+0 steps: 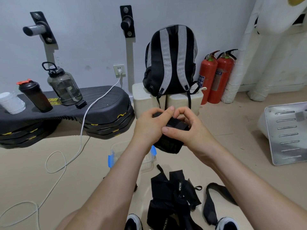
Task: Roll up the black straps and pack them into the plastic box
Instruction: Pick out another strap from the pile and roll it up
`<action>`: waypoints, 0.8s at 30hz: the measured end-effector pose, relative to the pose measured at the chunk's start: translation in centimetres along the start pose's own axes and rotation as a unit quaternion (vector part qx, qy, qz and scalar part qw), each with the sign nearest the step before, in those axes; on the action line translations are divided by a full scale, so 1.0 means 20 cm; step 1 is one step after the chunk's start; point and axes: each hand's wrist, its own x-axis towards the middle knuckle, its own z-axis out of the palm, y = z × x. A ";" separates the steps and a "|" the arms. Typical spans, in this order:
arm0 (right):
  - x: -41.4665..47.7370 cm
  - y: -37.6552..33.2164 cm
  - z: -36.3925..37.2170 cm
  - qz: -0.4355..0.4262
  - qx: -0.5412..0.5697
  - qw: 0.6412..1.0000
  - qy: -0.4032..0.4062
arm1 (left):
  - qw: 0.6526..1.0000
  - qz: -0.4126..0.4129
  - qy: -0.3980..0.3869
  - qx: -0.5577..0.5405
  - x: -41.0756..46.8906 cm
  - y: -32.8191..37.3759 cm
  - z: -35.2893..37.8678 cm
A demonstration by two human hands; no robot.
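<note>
At frame centre: left hand (147,125) and right hand (192,130) are gripping one black strap (171,143), fingers curled round its rolled part, thumbs laid against it. Plastic box (116,151) is sitting just below-left, partly behind the left forearm; loose straps (171,191) are lying lower centre

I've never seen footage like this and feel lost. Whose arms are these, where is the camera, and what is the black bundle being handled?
No machine here: one camera sits on a person's head, looking forward and down, so the two bare arms are their own. The left hand and right hand together grip a black strap, partly rolled, held in the air. Beneath it on the floor stands a clear plastic box with blue clips, partly hidden by the left forearm. More loose straps lie nearer, by the person's shoes. A backpack stands behind.
</note>
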 end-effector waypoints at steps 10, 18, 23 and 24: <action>0.05 -0.02 -0.11 0.045 0.127 0.991 0.004 | 0.986 0.015 -0.139 -0.094 -0.06 0.05 -0.02; 0.02 0.03 -0.01 0.185 0.195 0.959 0.089 | 0.959 0.222 0.019 0.175 -0.08 -0.02 0.09; 0.04 0.01 0.04 0.117 0.145 0.969 0.163 | 0.951 0.264 0.044 0.152 -0.10 -0.02 0.10; 0.04 0.00 0.04 0.110 0.136 0.970 0.166 | 0.950 0.268 0.049 0.152 -0.10 -0.01 0.10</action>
